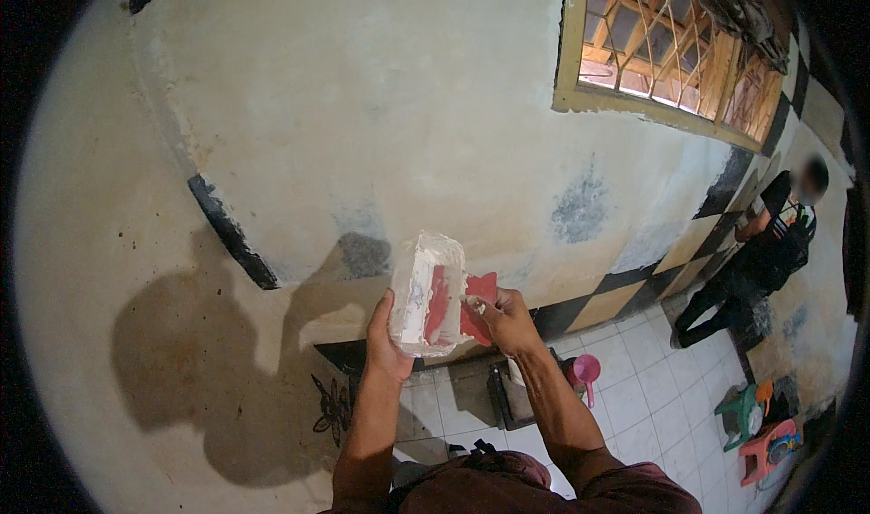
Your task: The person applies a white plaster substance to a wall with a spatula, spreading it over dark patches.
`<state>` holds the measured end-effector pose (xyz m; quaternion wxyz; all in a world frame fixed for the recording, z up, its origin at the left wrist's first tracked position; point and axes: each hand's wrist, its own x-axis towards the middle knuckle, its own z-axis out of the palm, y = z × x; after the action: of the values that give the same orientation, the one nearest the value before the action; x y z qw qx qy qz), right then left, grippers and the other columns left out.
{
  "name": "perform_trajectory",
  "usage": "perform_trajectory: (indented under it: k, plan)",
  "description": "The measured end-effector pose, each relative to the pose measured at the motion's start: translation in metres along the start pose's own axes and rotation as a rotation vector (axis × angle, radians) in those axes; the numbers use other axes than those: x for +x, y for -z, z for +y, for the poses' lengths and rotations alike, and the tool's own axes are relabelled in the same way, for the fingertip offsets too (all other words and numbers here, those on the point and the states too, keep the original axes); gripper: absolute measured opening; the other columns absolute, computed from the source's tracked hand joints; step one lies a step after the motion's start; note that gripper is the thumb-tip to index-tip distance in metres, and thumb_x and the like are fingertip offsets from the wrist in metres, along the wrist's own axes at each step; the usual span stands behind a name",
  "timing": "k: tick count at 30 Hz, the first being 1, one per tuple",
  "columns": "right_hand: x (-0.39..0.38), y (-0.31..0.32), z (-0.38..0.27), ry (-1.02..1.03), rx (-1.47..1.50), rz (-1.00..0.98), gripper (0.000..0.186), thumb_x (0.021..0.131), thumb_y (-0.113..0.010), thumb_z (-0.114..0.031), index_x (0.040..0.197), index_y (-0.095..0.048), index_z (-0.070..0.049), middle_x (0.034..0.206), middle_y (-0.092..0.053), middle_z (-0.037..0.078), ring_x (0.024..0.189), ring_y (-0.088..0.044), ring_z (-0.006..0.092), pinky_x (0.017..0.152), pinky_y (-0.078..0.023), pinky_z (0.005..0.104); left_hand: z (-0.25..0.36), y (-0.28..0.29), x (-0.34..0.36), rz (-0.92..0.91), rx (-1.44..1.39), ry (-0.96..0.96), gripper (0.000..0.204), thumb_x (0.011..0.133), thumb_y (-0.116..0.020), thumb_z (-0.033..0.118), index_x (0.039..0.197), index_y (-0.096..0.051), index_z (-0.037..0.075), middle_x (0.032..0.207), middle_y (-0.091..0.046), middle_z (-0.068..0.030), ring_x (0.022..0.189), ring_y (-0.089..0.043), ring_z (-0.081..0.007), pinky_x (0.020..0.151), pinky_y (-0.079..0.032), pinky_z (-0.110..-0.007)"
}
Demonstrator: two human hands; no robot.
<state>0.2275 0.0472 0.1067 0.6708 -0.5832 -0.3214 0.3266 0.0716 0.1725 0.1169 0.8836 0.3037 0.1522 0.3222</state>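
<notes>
Standing before the plastered wall (362, 106), the person is gripping a putty-caked tray (422, 295) in the left hand (388, 342), thumb and fingers wrapping its lower edge, holding it at chest height near the wall. The right hand (506, 319) is pinching a red scraper (478, 307), its blade lying against the tray's inner face. Below, a pink scoop (585, 370) is sitting on the tiled floor (652, 405). Farther right, another person (761, 260) is working by the checkered band under the barred window (671, 52).
</notes>
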Motion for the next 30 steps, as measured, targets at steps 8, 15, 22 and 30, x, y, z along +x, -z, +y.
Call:
perform_trajectory:
  k: [8,15,22,30]
  plan:
    - [-0.002,-0.002,-0.008,-0.013,-0.109,-0.046,0.018,0.095,-0.057,-0.011,0.097,-0.068,0.002,0.08,-0.065,0.003,0.063,-0.053,0.0065,0.054,-0.042,0.0212,0.0,0.001,0.004,-0.015,0.02,-0.011,0.05,0.096,-0.047,0.043,0.127,-0.054,0.005,0.122,-0.062,-0.0081,0.112,-0.059,-0.0247,0.098,-0.045,-0.04]
    - [0.007,-0.018,-0.005,-0.048,0.274,0.13,0.019,0.093,-0.058,-0.012,0.096,-0.066,0.004,0.083,-0.066,0.007,0.069,-0.06,0.0123,0.061,-0.047,0.0282,-0.011,0.006,0.006,0.005,0.072,-0.038,0.054,0.092,-0.056,0.042,0.129,-0.052,0.003,0.123,-0.06,-0.0105,0.114,-0.057,-0.0247,0.099,-0.044,-0.04]
    - [0.004,-0.014,0.002,0.063,0.072,0.012,0.022,0.092,-0.063,-0.022,0.084,-0.067,-0.002,0.067,-0.062,0.002,0.051,-0.052,0.0088,0.044,-0.038,0.0251,-0.005,0.005,0.004,0.062,0.066,-0.014,0.055,0.093,-0.054,0.045,0.13,-0.052,0.004,0.123,-0.06,-0.0105,0.113,-0.058,-0.0242,0.098,-0.044,-0.039]
    - [-0.006,-0.018,-0.015,0.137,-0.137,-0.05,0.021,0.094,-0.059,-0.017,0.086,-0.067,0.0,0.07,-0.062,0.001,0.057,-0.051,0.0066,0.05,-0.04,0.0241,-0.01,0.01,0.01,0.019,-0.025,0.005,0.048,0.094,-0.051,0.042,0.125,-0.056,0.005,0.118,-0.063,-0.0091,0.108,-0.06,-0.0238,0.095,-0.046,-0.038]
